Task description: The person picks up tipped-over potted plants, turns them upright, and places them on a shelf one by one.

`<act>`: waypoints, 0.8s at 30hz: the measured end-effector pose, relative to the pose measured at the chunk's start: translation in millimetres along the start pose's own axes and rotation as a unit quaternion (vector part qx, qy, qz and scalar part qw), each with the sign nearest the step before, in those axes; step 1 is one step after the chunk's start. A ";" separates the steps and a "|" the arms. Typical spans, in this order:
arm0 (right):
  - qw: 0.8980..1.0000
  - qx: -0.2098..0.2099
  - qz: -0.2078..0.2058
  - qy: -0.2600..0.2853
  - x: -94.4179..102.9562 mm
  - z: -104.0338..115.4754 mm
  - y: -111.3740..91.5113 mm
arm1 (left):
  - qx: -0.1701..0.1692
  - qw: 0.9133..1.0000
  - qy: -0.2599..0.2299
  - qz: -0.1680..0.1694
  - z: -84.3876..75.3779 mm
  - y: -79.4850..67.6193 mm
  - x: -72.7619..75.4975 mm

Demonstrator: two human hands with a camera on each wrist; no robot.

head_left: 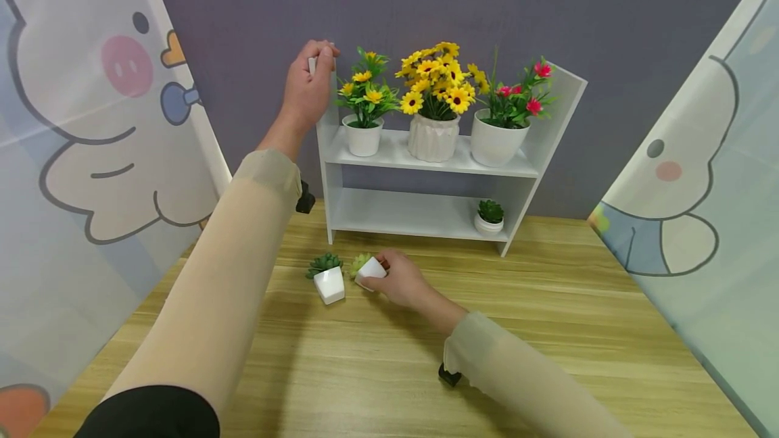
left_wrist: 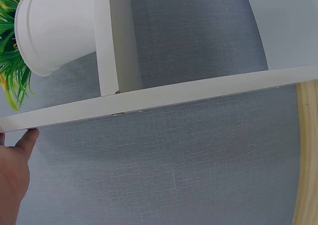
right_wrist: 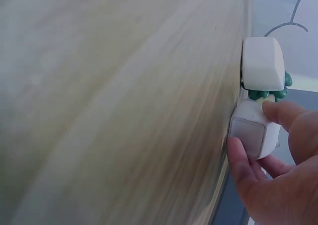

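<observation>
My left hand (head_left: 310, 83) grips the upper end of the left side panel of a white two-tier shelf (head_left: 426, 165), fingers over its top. In the left wrist view, a thumb tip touches the edge of the side panel (left_wrist: 164, 96). Low in front of the shelf, my right hand (head_left: 402, 279) pinches the small white pot (head_left: 370, 273) of a light-green succulent (head_left: 360, 262), which lies tipped on its side. Thumb and fingers span this pot (right_wrist: 250, 135) in the right wrist view. Just left of it lies a second tipped pot (head_left: 330, 285) with a dark-green succulent (head_left: 324, 263).
On the upper tier stand a small yellow-flower pot (head_left: 363, 137), a ribbed sunflower pot (head_left: 433, 138) and a pink-flower pot (head_left: 498, 140). A round succulent pot (head_left: 489, 224) sits at the lower tier's right end. Cartoon-printed panels (head_left: 122, 154) flank the wooden table (head_left: 548, 303).
</observation>
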State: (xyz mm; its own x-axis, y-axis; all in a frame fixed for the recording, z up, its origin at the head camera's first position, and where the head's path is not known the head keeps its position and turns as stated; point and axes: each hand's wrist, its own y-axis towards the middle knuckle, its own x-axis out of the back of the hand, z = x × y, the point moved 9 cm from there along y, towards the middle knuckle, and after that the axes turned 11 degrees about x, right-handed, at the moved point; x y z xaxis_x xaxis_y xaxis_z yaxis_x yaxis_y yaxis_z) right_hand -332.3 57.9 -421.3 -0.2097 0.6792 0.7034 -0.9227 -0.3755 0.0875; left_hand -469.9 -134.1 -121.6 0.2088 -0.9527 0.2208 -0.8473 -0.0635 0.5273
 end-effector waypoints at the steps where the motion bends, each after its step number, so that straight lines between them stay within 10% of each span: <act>1: 1.000 0.002 -0.001 -0.001 0.8 -0.4 -0.7 | -0.001 1.000 -0.001 0.000 -0.2 0.1 -0.2; 24: 0.998 0.019 -0.010 0.055 15.6 -10.6 -16.2 | 0.004 1.000 0.003 -0.003 0.2 0.6 -1.6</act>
State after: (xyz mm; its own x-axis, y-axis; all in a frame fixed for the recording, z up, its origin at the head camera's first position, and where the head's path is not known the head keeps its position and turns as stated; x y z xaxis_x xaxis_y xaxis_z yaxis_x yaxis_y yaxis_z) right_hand -324.0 81.2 -419.2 -0.2269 0.7510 0.6201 -0.9148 -0.3828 0.1289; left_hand -470.9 -132.6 -121.8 0.2175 -0.9502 0.2232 -0.8501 -0.0721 0.5217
